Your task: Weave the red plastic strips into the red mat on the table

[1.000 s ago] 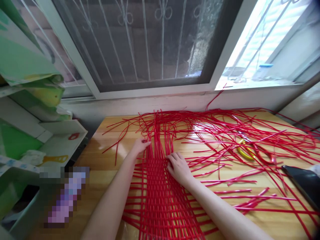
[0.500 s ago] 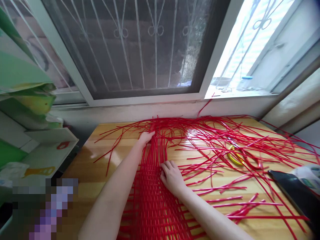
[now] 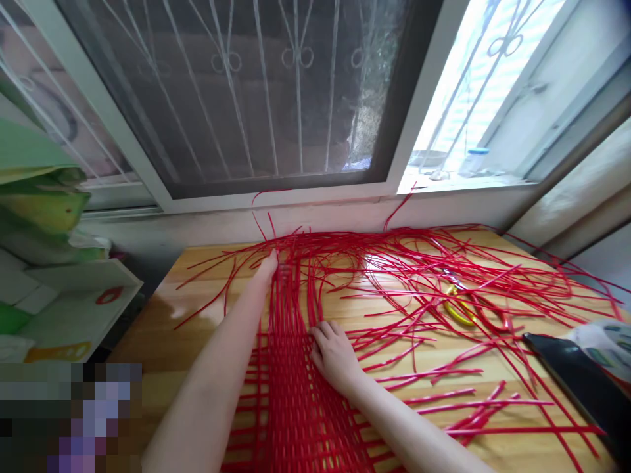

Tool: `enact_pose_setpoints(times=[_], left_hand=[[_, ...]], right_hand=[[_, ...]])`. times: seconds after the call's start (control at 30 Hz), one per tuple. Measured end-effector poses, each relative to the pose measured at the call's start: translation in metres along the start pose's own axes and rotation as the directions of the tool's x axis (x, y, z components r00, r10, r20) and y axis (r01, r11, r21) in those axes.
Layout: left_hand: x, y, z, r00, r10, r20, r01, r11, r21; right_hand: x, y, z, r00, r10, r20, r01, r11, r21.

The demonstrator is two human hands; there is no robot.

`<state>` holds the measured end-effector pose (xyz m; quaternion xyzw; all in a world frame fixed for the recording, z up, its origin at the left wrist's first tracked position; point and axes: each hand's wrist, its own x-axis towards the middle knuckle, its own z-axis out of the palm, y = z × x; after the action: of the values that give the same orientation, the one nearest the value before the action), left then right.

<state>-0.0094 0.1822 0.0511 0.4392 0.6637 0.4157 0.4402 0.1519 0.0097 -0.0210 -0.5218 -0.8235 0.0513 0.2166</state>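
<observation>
A woven red mat (image 3: 300, 394) of thin strips lies on the wooden table, its loose strands (image 3: 288, 302) running away toward the window. My left hand (image 3: 269, 263), reaching to the far end of those strands, is closed around some of them. On the right edge of the weave rests my right hand (image 3: 335, 351), its fingers bent and slightly apart, touching the strips with nothing gripped. Long red strips (image 3: 424, 249) spread in a tangle across the back and right.
Yellow-and-red-handled pliers (image 3: 461, 309) lie among the strips at the right. A black object (image 3: 566, 374) sits at the right table edge. Beyond the wooden table (image 3: 162, 328) is a window; a shelf (image 3: 93, 295) with a yellow tool stands at the left.
My left hand has shifted left with the far strands, which now spread wider. A thin strand has risen in front of the window frame. My right hand stays at the weave's edge.
</observation>
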Motion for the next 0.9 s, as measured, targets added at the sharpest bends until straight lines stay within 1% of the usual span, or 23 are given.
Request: enact_pose_setpoints(times=[0.1, 0.2, 0.27, 0.3, 0.37, 0.4, 0.43, 0.47, 0.5, 0.53, 0.57, 0.63, 0.7, 0.77, 0.83, 0.87, 0.9], left_hand=[[-0.003, -0.007, -0.014, 0.995, -0.026, -0.094, 0.039, 0.988, 0.149], [-0.006, -0.002, -0.035, 0.981, 0.016, -0.192, 0.037, 0.962, 0.27], [-0.016, 0.0, -0.044, 0.963, 0.073, -0.261, 0.02, 0.942, 0.335], [-0.025, -0.001, -0.044, 0.949, 0.128, -0.29, -0.013, 0.93, 0.366], [-0.051, -0.011, -0.036, 0.916, 0.285, -0.283, -0.146, 0.893, 0.426], [-0.067, -0.019, -0.028, 0.868, 0.459, -0.186, -0.33, 0.816, 0.475], [-0.083, -0.029, -0.019, 0.819, 0.573, -0.027, -0.488, 0.722, 0.491], [-0.098, -0.04, -0.009, 0.767, 0.617, 0.175, -0.614, 0.628, 0.478], [-0.112, -0.052, 0.001, 0.716, 0.622, 0.317, -0.69, 0.562, 0.455], [-0.124, -0.063, 0.009, 0.677, 0.607, 0.417, -0.735, 0.521, 0.435], [-0.132, -0.072, 0.016, 0.676, 0.596, 0.433, -0.736, 0.518, 0.436], [-0.142, -0.085, 0.022, 0.71, 0.575, 0.407, -0.704, 0.555, 0.443], [-0.143, -0.092, 0.021, 0.738, 0.559, 0.377, -0.674, 0.598, 0.432], [-0.141, -0.093, 0.017, 0.744, 0.548, 0.382, -0.668, 0.619, 0.413], [-0.14, -0.093, 0.013, 0.746, 0.537, 0.394, -0.665, 0.629, 0.403], [-0.141, -0.094, 0.011, 0.75, 0.53, 0.397, -0.661, 0.633, 0.403], [-0.141, -0.094, 0.011, 0.754, 0.523, 0.397, -0.655, 0.638, 0.405]], right_hand=[[0.0, 0.0, -0.001, 1.0, 0.002, 0.009, -0.002, 1.0, -0.008], [0.0, 0.001, -0.001, 1.0, -0.001, 0.007, 0.001, 1.0, -0.013], [0.001, 0.001, -0.001, 1.0, -0.005, 0.009, 0.005, 1.0, -0.011], [0.001, 0.001, -0.001, 1.0, -0.006, 0.01, 0.006, 1.0, -0.009], [0.002, 0.002, -0.002, 1.0, -0.008, 0.015, 0.008, 1.0, -0.006], [0.002, 0.002, -0.002, 1.0, -0.007, 0.017, 0.007, 1.0, -0.006], [0.001, 0.002, -0.002, 1.0, -0.007, 0.019, 0.007, 1.0, -0.008], [0.001, 0.002, -0.002, 1.0, -0.007, 0.018, 0.007, 1.0, -0.008], [0.001, 0.002, -0.002, 1.0, -0.011, 0.016, 0.011, 1.0, -0.006], [0.0, 0.001, -0.002, 1.0, -0.019, 0.011, 0.019, 1.0, 0.001], [0.0, 0.001, -0.002, 1.0, -0.028, 0.006, 0.028, 1.0, 0.013], [0.001, 0.001, -0.005, 0.999, -0.034, -0.001, 0.034, 0.998, 0.058], [0.004, 0.007, -0.012, 1.0, -0.004, -0.018, 0.006, 0.994, 0.11], [0.007, 0.022, -0.024, 0.996, 0.065, -0.065, -0.057, 0.991, 0.119], [0.009, 0.046, -0.039, 0.978, 0.168, -0.127, -0.17, 0.985, -0.002], [0.009, 0.061, -0.047, 0.972, 0.197, -0.126, -0.21, 0.973, -0.097], [0.008, 0.075, -0.054, 0.97, 0.225, -0.096, -0.24, 0.95, -0.198]])
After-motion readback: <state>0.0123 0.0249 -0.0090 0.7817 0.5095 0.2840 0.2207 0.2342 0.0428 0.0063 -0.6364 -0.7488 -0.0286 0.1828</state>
